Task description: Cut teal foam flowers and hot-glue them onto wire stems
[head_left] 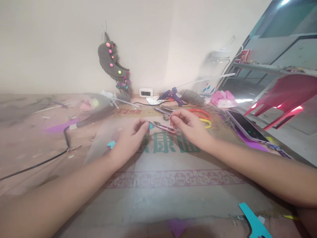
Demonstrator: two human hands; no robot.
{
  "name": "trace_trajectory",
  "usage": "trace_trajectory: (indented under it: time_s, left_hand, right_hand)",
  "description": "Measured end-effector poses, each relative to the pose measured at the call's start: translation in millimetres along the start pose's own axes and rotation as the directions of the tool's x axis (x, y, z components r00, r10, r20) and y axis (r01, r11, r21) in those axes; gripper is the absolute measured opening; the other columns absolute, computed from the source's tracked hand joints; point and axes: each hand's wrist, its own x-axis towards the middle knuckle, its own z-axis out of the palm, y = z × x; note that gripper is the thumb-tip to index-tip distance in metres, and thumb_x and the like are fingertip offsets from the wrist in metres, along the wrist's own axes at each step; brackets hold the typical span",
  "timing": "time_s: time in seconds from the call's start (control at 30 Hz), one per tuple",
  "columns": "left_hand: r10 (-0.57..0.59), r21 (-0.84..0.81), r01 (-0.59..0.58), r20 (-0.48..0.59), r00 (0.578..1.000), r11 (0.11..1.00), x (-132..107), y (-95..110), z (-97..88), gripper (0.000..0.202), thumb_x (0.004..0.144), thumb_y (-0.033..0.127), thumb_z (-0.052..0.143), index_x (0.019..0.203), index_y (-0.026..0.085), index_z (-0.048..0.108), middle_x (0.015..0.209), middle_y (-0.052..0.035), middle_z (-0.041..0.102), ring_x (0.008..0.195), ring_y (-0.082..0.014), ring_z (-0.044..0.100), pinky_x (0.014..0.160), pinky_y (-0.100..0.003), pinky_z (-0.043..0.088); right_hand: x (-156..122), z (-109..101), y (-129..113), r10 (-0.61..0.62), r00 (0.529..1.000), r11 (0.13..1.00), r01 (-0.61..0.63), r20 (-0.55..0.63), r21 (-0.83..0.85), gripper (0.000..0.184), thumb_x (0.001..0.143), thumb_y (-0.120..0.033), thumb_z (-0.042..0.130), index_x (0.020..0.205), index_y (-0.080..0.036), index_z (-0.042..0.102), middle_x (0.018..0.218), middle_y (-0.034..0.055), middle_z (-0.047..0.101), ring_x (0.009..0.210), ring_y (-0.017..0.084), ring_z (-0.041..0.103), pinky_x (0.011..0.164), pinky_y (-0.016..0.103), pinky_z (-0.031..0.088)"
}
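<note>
My left hand [135, 135] is closed in a pinch on a small teal piece [151, 126], which looks like felt. My right hand [185, 124] has its thumb and fingertips pressed together; anything between them is too fine to make out. Between and just beyond the hands lie pink-handled thread snips [166, 128] on a cardboard sheet [158, 201] with green print. More teal bits [111, 144] lie left of my left wrist. Behind my right hand are scissors [206, 123] with orange and yellow handles, partly hidden.
A purple glue gun [174, 96], grey yarn [194, 97] and a small digital clock [146, 92] stand along the wall. A grey crescent decoration [106, 61] hangs there. At right lie a phone [246, 125] and pink bag [224, 98]; a black cable [37, 165] crosses the left.
</note>
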Motion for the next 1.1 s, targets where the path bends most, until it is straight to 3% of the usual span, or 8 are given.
trace_trajectory:
  time_s: [0.1, 0.2, 0.4, 0.5, 0.8, 0.9, 1.0, 1.1]
  left_hand:
    - [-0.048, -0.098, 0.052, 0.036, 0.998, 0.994, 0, -3, 1.3, 0.028, 0.094, 0.048, 0.05, 0.087, 0.022, 0.057, 0.079, 0.0021, 0.064, 0.065, -0.0138, 0.057, 0.055, -0.023, 0.044]
    - [-0.076, -0.168, 0.09, 0.086, 0.993, 0.982, 0, -4, 2.9, 0.027, 0.094, 0.048, 0.051, 0.088, 0.022, 0.056, 0.077, 0.0016, 0.066, 0.068, -0.0145, 0.061, 0.058, -0.023, 0.046]
    - [-0.072, -0.137, 0.087, 0.105, 0.992, 0.987, 1, -4, 3.4, 0.027, 0.094, 0.047, 0.049, 0.085, 0.022, 0.054, 0.075, 0.0019, 0.065, 0.069, -0.0145, 0.06, 0.059, -0.023, 0.045]
    - [-0.06, -0.138, 0.076, 0.116, 0.991, 0.987, 1, -6, 3.1, 0.027, 0.094, 0.048, 0.05, 0.086, 0.022, 0.054, 0.074, 0.0021, 0.064, 0.069, -0.0143, 0.059, 0.058, -0.023, 0.044]
    - [-0.069, -0.11, 0.085, 0.136, 0.988, 0.99, 2, -2, 2.6, 0.029, 0.094, 0.048, 0.048, 0.082, 0.021, 0.052, 0.067, 0.0042, 0.059, 0.054, -0.0113, 0.05, 0.05, -0.022, 0.038]
    - [-0.075, -0.092, 0.088, 0.134, 0.988, 0.992, 2, 0, 2.8, 0.03, 0.094, 0.047, 0.048, 0.08, 0.021, 0.052, 0.065, 0.0047, 0.057, 0.054, -0.0109, 0.05, 0.051, -0.021, 0.039]
    - [-0.074, -0.075, 0.085, 0.139, 0.988, 0.994, 1, -1, 2.9, 0.031, 0.095, 0.048, 0.047, 0.08, 0.021, 0.052, 0.065, 0.0049, 0.057, 0.054, -0.0105, 0.05, 0.051, -0.02, 0.039]
    - [-0.058, -0.073, 0.068, 0.138, 0.989, 0.995, 2, 0, 3.0, 0.031, 0.095, 0.048, 0.047, 0.08, 0.021, 0.052, 0.066, 0.0049, 0.057, 0.054, -0.0102, 0.049, 0.052, -0.02, 0.04]
  right_hand:
    - [15, -19, 2, 0.003, 1.0, 0.992, -0.006, -0.019, -0.126, 0.012, 0.086, -0.029, 0.058, 0.091, -0.018, 0.058, 0.084, 0.0029, 0.065, 0.074, 0.016, 0.058, 0.07, 0.028, 0.047]
    - [28, -43, 2, 0.048, 0.995, 0.912, -0.006, 0.092, -0.411, 0.015, 0.083, -0.029, 0.06, 0.094, -0.018, 0.063, 0.091, 0.0046, 0.068, 0.077, 0.018, 0.061, 0.072, 0.029, 0.046]
    - [39, -86, -1, 0.413, 0.9, 0.391, -0.041, 0.136, -0.92, 0.027, 0.082, -0.035, 0.061, 0.105, -0.023, 0.068, 0.097, 0.0072, 0.073, 0.078, 0.025, 0.066, 0.064, 0.031, 0.042]
    - [41, -100, 2, 0.546, 0.831, 0.269, -0.057, 0.104, -0.961, 0.032, 0.078, -0.035, 0.064, 0.108, -0.022, 0.068, 0.093, 0.0093, 0.073, 0.075, 0.027, 0.067, 0.061, 0.031, 0.04]
    - [43, -118, 19, 0.52, 0.826, 0.446, -0.045, 0.218, -0.894, 0.036, 0.077, -0.023, 0.064, 0.114, -0.023, 0.066, 0.102, 0.0071, 0.071, 0.081, 0.024, 0.067, 0.061, 0.027, 0.043]
    - [42, -111, 22, 0.363, 0.868, 0.618, 0.047, 0.338, -0.785, 0.036, 0.08, -0.02, 0.062, 0.115, -0.028, 0.07, 0.116, 0.0055, 0.067, 0.088, 0.021, 0.065, 0.07, 0.027, 0.046]
    - [41, -96, 29, 0.178, 0.889, 0.761, 0.149, 0.423, -0.632, 0.019, 0.08, -0.02, 0.065, 0.096, -0.023, 0.076, 0.11, 0.0068, 0.065, 0.088, 0.02, 0.063, 0.077, 0.029, 0.046]
    - [40, -84, 34, 0.141, 0.904, 0.791, 0.142, 0.404, -0.595, 0.008, 0.082, -0.022, 0.065, 0.078, -0.018, 0.07, 0.096, 0.006, 0.066, 0.089, 0.021, 0.062, 0.082, 0.031, 0.045]
